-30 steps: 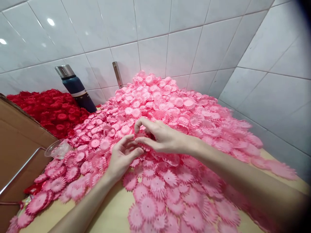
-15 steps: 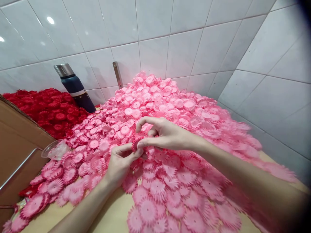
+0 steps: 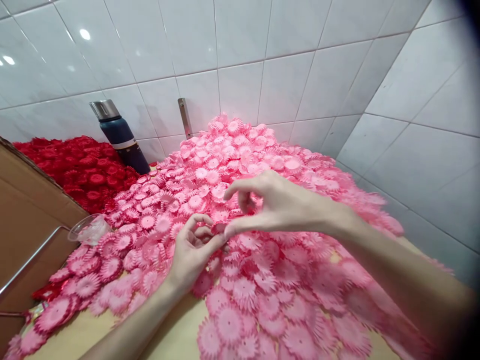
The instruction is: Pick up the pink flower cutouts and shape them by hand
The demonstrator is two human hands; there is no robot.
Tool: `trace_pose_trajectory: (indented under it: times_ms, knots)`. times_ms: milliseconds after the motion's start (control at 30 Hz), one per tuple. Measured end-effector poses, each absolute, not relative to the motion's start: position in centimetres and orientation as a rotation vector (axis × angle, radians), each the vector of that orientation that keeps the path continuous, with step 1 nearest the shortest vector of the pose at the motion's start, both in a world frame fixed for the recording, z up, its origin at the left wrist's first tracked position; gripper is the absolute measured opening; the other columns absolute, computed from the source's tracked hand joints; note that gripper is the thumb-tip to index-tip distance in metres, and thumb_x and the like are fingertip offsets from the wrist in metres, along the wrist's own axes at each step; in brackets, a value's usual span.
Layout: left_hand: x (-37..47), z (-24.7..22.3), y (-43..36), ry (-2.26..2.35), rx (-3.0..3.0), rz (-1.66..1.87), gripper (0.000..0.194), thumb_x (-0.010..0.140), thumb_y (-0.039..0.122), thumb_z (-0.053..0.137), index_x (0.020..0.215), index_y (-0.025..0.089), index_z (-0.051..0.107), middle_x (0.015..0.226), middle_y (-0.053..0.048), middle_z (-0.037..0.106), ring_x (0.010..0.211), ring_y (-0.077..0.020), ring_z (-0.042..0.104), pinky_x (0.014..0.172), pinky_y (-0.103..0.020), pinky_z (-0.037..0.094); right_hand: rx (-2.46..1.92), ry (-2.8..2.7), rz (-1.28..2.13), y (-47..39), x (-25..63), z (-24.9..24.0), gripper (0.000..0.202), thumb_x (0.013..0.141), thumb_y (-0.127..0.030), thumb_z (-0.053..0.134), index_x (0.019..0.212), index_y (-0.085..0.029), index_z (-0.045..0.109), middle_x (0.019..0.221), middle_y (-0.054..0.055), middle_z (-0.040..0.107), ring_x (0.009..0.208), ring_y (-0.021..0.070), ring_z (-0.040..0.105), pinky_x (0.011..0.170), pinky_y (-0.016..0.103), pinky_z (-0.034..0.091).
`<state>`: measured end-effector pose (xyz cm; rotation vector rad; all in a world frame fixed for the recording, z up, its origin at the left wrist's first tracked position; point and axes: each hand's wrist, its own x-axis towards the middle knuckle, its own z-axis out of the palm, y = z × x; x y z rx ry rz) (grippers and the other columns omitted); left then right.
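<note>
Centrally, two bare hands meet over a desk (image 3: 170,325) heaped with pink scalloped discs. The left hand (image 3: 193,250), just toward seven o'clock from the middle, has its fingers loosely curled, with forefinger and thumb at either side of a small pink disc (image 3: 218,228); whether they grip it firmly cannot be told. The right hand (image 3: 275,205), toward two o'clock from that disc, is spread in a wide C, its thumb tip at the disc's edge, forefinger arched well apart, and other fingers tucked inward.

The pink pile (image 3: 258,145) rises toward twelve o'clock against a white tiled wall (image 3: 240,40). At ten o'clock, a dark blue bottle (image 3: 122,137) with a silver cap leans beside a red pile (image 3: 86,172). At nine o'clock, a clear plastic container (image 3: 90,230) sits near a brown cardboard box (image 3: 33,215).
</note>
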<state>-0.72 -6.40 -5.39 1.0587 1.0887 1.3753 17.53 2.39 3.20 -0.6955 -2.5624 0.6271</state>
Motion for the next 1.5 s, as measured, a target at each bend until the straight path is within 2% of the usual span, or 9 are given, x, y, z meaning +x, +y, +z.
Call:
trace_pose_trajectory:
  times_ms: [133,233,367,500,767,933,1067,1300,1500]
  knots:
    - [-0.6,-5.4,-6.7,1.056,1.184,1.368,0.030,0.072,0.018,0.078,0.086,0.018,0.052,0.072,0.002,0.070,0.067,-0.0102,0.067,0.065,-0.020,0.055,-0.365,-2.609,0.883,1.5,16.4,3.0,0.003,0.083,-0.017,0.065,0.081,-0.015,0.067,0.081,0.001,0.070,0.071,0.0103,0.062,0.063,0.023,0.046]
    - [-0.5,-5.3,-6.8,1.051,1.212,1.360,0.032,0.069,0.014,0.080,0.089,0.018,0.055,0.076,0.002,0.070,0.072,-0.0103,0.068,0.070,-0.020,0.055,-0.385,-2.549,0.884,1.5,16.4,2.9,0.011,0.081,-0.006,0.060,0.079,-0.015,0.066,0.074,-0.001,0.069,0.065,0.0079,0.060,0.061,0.022,0.045]
    - [-0.5,-5.4,-6.8,1.063,1.202,1.372,0.022,0.077,0.020,0.074,0.092,0.018,0.058,0.075,0.001,0.069,0.065,-0.0114,0.068,0.064,-0.022,0.056,-0.485,-2.564,0.838,1.7,16.5,2.9,0.006,0.084,-0.011,0.059,0.081,-0.014,0.064,0.074,-0.001,0.067,0.065,0.0091,0.059,0.058,0.023,0.044]
    - [-0.6,-5.5,-6.8,1.052,1.193,1.385,0.016,0.080,0.022,0.071,0.088,0.017,0.058,0.077,0.001,0.069,0.064,-0.0117,0.069,0.063,-0.023,0.056,-0.419,-2.573,0.915,1.7,16.3,2.5,0.010,0.082,-0.007,0.060,0.086,-0.014,0.065,0.083,0.001,0.070,0.075,0.0102,0.063,0.066,0.023,0.048]
    - [-0.8,-5.5,-6.9,0.991,1.176,1.393,0.026,0.078,0.021,0.073,0.099,0.020,0.057,0.083,0.000,0.068,0.071,-0.0134,0.068,0.066,-0.025,0.055,-0.447,-2.579,0.897,1.4,16.3,2.3,0.018,0.085,-0.013,0.057,0.102,-0.018,0.053,0.079,-0.001,0.064,0.067,0.0106,0.056,0.056,0.022,0.042]
    - [-0.8,-5.6,-7.1,0.915,1.204,1.347,0.023,0.079,0.021,0.072,0.100,0.019,0.061,0.094,-0.005,0.069,0.087,-0.0176,0.066,0.077,-0.029,0.054,-0.394,-2.624,0.929,1.0,16.0,2.2,0.016,0.085,-0.010,0.055,0.096,-0.019,0.047,0.077,-0.002,0.060,0.063,0.0087,0.053,0.053,0.020,0.038]
    - [-0.9,-5.7,-6.8,0.959,1.213,1.370,0.022,0.077,0.023,0.074,0.095,0.017,0.062,0.087,-0.004,0.069,0.079,-0.0153,0.067,0.071,-0.025,0.054,-0.360,-2.606,0.949,0.9,15.6,1.9,0.016,0.085,-0.008,0.052,0.092,-0.019,0.044,0.074,-0.003,0.056,0.059,0.0073,0.049,0.050,0.019,0.035]
    - [-1.3,-5.6,-6.4,1.021,1.130,1.390,0.019,0.079,0.023,0.073,0.088,0.017,0.058,0.071,0.000,0.072,0.061,-0.0134,0.069,0.061,-0.023,0.055,-0.421,-2.423,0.949,1.3,15.4,1.7,0.008,0.085,-0.015,0.059,0.088,-0.017,0.052,0.071,-0.002,0.059,0.063,0.0090,0.053,0.056,0.021,0.042]
    - [-1.4,-5.7,-6.9,0.817,1.004,1.340,0.021,0.083,0.019,0.067,0.102,0.017,0.059,0.088,-0.006,0.073,0.074,-0.0197,0.072,0.071,-0.032,0.056,-0.374,-2.441,1.030,1.5,15.7,2.0,0.009,0.082,-0.012,0.062,0.090,-0.016,0.063,0.083,0.001,0.067,0.074,0.0122,0.061,0.065,0.025,0.048]
